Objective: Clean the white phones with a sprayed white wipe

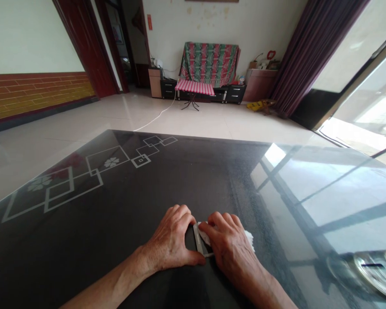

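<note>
From the head view, most of a small flat device (202, 241) with a pale rim is lying hidden under the two hands, so what it is stays hard to make out; a shiny metal object (371, 270) at the lower right is being cut off by the frame edge. The left hand (172, 240) is gripping the device, curled fingers over its far end and thumb pressing its near corner. The right hand (230, 246) is pressing a white tissue (249, 237) onto it, fingers bent over the wad. Everything is resting on a dark glass table (122, 201) reflecting window light.
</note>
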The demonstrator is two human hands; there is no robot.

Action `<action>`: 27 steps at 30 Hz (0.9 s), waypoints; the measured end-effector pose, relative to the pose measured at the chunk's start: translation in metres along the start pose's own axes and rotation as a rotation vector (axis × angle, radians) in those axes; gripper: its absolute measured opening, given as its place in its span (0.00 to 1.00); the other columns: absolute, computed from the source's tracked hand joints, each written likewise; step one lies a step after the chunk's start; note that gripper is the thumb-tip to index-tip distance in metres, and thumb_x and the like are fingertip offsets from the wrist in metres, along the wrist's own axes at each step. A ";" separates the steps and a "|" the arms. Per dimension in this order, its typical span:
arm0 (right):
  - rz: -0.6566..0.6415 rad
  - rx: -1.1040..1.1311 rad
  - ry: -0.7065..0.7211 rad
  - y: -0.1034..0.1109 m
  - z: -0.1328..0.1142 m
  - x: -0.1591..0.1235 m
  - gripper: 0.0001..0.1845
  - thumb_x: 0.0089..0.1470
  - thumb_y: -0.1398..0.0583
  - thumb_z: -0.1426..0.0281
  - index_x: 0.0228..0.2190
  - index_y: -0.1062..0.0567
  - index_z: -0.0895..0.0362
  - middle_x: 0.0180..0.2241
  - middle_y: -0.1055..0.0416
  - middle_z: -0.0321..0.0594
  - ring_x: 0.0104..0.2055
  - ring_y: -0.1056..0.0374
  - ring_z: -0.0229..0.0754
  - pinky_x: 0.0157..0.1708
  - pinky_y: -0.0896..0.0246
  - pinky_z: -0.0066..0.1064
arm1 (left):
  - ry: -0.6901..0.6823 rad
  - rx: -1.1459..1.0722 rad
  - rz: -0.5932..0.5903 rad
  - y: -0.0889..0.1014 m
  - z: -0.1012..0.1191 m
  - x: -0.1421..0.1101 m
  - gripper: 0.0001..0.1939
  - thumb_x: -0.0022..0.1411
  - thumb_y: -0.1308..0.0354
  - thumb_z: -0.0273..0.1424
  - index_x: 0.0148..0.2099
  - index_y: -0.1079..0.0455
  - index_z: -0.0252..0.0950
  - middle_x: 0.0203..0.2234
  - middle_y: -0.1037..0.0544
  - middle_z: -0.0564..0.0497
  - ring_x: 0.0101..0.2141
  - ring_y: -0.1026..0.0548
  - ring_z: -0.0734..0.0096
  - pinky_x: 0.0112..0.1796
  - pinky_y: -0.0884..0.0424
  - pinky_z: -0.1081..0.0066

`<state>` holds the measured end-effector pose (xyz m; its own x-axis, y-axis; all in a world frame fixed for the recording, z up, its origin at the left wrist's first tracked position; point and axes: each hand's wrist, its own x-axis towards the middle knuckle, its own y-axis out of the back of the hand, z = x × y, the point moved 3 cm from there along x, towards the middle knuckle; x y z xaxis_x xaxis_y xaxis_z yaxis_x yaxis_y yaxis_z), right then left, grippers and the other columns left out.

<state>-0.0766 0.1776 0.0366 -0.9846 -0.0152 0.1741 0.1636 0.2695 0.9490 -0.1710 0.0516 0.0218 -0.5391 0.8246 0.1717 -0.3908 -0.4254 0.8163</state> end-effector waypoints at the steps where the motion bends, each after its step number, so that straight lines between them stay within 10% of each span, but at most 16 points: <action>1: -0.003 0.002 0.010 -0.001 -0.001 0.000 0.12 0.61 0.48 0.74 0.39 0.25 0.52 0.35 0.33 0.40 0.35 0.41 0.41 0.38 0.51 0.35 | 0.000 -0.007 0.000 0.000 -0.001 0.000 0.32 0.26 0.24 0.40 0.36 0.34 0.37 0.34 0.32 0.52 0.36 0.35 0.62 0.38 0.35 0.62; 27: -0.046 0.018 0.023 -0.004 -0.005 0.005 0.13 0.60 0.47 0.74 0.44 0.26 0.51 0.36 0.33 0.39 0.35 0.41 0.41 0.38 0.52 0.35 | -0.024 -0.021 0.008 0.001 -0.002 0.000 0.32 0.28 0.26 0.41 0.37 0.34 0.38 0.34 0.32 0.52 0.36 0.34 0.63 0.37 0.34 0.63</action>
<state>-0.0816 0.1715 0.0355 -0.9893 -0.0504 0.1366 0.1168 0.2855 0.9512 -0.1730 0.0505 0.0213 -0.5245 0.8295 0.1918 -0.4017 -0.4398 0.8033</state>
